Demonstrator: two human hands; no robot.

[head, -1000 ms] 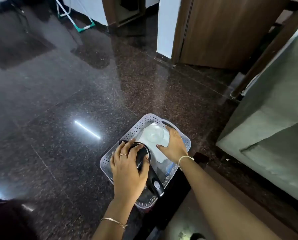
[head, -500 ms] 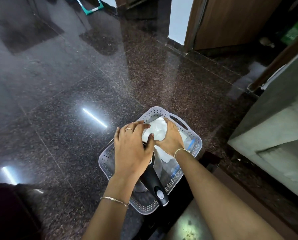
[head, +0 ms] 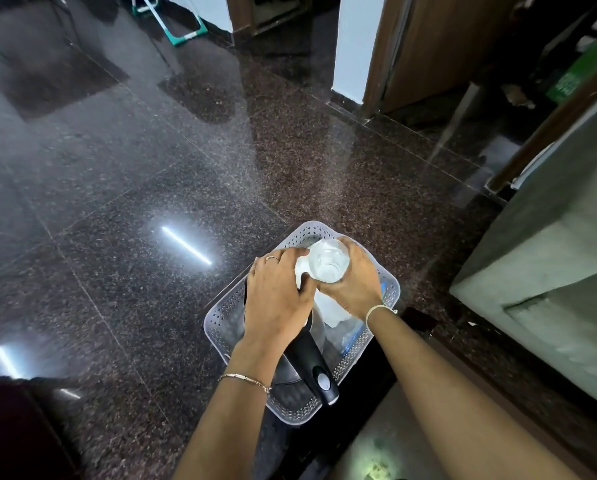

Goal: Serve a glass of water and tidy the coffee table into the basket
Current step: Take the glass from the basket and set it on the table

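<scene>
A pale perforated plastic basket (head: 226, 311) stands on the dark floor at the corner of a glossy table. Inside it lies a steel kettle with a black handle (head: 312, 362) and some white tissue paper (head: 328, 310). My right hand (head: 354, 284) is wrapped around a clear drinking glass (head: 328, 263), held tilted above the basket's far half. My left hand (head: 276, 296) rests over the kettle's top, its fingertips touching the tissue beside the glass. A blue-edged item shows under the tissue at the basket's right side.
A grey-green sofa (head: 549, 271) stands to the right. The glossy dark table top (head: 387, 441) lies at the bottom under my right arm. Polished granite floor (head: 151, 168) stretches away to a wooden door (head: 428, 39) and a drying-rack foot at the back.
My right hand has closed on the glass and raised it off the tissue. My left hand slid forward from the kettle lid towards the tissue.
</scene>
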